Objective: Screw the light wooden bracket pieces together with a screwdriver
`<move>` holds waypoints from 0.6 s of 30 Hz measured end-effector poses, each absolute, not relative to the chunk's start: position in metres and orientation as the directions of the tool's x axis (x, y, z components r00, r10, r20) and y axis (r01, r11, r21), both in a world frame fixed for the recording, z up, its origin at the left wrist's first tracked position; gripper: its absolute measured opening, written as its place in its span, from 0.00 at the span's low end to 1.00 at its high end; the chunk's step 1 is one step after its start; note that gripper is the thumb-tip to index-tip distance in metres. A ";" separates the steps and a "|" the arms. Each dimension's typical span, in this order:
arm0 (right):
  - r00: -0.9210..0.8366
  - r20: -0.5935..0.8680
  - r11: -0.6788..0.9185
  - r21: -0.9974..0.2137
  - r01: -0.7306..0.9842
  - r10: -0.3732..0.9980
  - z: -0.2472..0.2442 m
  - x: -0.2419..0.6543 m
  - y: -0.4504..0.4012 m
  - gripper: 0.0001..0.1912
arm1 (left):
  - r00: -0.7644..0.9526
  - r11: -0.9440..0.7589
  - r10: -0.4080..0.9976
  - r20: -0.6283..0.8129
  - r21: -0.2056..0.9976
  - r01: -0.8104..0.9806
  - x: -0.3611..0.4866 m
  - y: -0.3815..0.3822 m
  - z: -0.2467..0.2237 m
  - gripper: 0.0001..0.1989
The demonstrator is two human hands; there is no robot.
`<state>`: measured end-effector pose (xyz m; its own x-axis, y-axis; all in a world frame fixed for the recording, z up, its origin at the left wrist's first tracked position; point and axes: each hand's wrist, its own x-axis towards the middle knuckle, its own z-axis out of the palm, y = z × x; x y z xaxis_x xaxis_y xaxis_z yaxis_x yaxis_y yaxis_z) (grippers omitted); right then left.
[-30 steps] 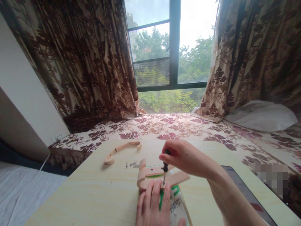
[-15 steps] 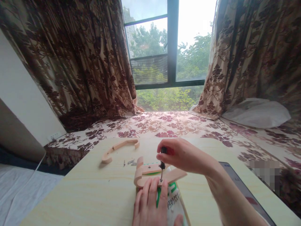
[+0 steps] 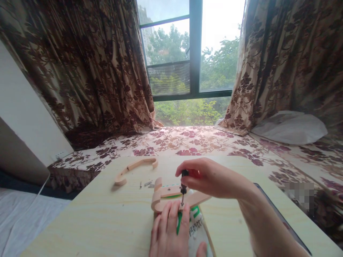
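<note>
1. Black-handled, the screwdriver (image 3: 183,184) stands nearly upright in your right hand (image 3: 206,177), your fingers closed round its handle and its tip against the wooden assembly (image 3: 160,206).
2. Your left hand (image 3: 170,231) lies with its fingers extended, fingertips at the wooden assembly's near edge, palm over the white-and-green packet (image 3: 197,238).
3. Left of the wooden assembly, on the desk (image 3: 93,221), you have a curved wooden strip (image 3: 138,164) and several small metal pieces (image 3: 147,184).

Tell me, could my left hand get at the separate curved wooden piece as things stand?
Likely yes: only small metal pieces lie near the way from your left hand to the curved wooden piece, though it would first have to lift off the wooden parts it touches.
</note>
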<state>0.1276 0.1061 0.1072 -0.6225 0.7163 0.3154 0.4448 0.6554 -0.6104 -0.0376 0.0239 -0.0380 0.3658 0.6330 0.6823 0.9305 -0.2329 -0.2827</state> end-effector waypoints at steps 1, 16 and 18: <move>-0.633 0.313 0.655 -0.625 0.424 0.708 0.107 0.128 0.106 0.08 | 0.372 -0.238 0.634 0.678 -0.286 0.928 -0.039 0.024 -0.037 0.29; -0.622 0.353 0.664 -0.644 0.380 0.699 0.106 0.130 0.111 0.09 | 0.228 -0.209 0.702 0.675 -0.111 0.972 -0.030 0.021 -0.042 0.28; -0.581 0.369 0.659 -0.617 0.431 0.725 0.105 0.127 0.114 0.09 | 0.234 -0.209 0.700 0.675 -0.120 0.970 -0.029 0.021 -0.041 0.28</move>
<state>0.1274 0.1140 0.1045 -0.5812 0.7252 0.3692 0.4305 0.6590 -0.6167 -0.0293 0.0206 -0.0410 0.2344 0.6998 0.6747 0.9705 -0.2091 -0.1203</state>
